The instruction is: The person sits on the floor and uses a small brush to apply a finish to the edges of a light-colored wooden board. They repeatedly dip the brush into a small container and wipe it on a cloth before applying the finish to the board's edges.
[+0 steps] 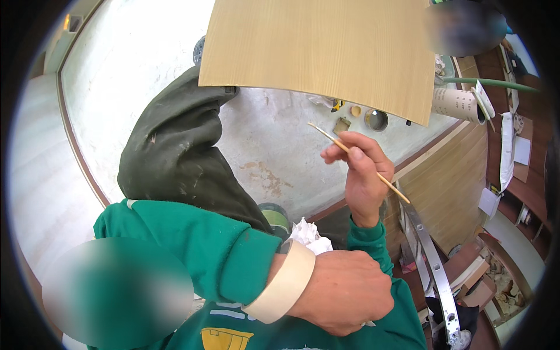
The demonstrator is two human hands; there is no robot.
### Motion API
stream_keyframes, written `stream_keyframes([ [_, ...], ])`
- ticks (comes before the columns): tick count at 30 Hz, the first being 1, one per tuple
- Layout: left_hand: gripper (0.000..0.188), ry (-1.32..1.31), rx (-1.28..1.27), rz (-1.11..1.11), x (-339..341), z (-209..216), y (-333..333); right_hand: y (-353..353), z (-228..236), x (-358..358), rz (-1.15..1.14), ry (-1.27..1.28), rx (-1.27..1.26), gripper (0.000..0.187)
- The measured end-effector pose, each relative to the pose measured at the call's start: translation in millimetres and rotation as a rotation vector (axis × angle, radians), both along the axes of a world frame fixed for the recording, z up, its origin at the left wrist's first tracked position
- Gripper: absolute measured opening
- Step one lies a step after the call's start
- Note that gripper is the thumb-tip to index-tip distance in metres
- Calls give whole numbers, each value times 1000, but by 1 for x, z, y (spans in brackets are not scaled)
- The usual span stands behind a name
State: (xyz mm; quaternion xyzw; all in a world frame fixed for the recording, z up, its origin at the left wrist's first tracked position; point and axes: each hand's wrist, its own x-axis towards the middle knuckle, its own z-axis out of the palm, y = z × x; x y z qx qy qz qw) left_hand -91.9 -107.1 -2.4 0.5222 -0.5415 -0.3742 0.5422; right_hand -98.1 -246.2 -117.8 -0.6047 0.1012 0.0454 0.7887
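My right hand [364, 175] pinches a thin paintbrush [385, 182] with a light wooden handle, its tip pointing up and left. The tip is just below the near edge of a light wood-grain board [321, 52] and looks apart from it. My left hand [347, 289] is closed in front of my green sweatshirt, back of the hand up. Its fingertips are hidden, and a small pale bit shows at its lower edge. A roll of cream masking tape [297, 280] hangs around my left wrist. Crumpled white paper or cloth [309, 234] lies just beyond that wrist.
Under the board, an open tin [376, 119], a small round cup [355, 110] and a sponge-like block [342, 125] stand on the stained pale floor. A metal ladder-like rail [431, 262] runs down the right. A cardboard tube [458, 105] and a green hose [496, 84] lie beyond.
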Motion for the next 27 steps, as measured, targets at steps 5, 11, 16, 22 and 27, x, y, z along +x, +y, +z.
stream_keyframes([
  [5, 13, 17, 25, 16, 9, 13, 15, 22, -9, 20, 97, -256, -266, 24],
  [11, 13, 145, -63, 37, 23, 21, 26, 37, -3, 24, 41, -133, -294, 26],
  [16, 12, 175, -89, 107, 28, 30, 33, 35, -7, 28, 29, -229, -332, 26],
  [22, 11, 163, -52, 102, 34, 31, 35, 35, -8, 31, -14, -207, -395, 26],
  [27, 12, 149, -32, 101, 32, 30, 32, 36, -10, 32, -17, -211, -376, 27],
])
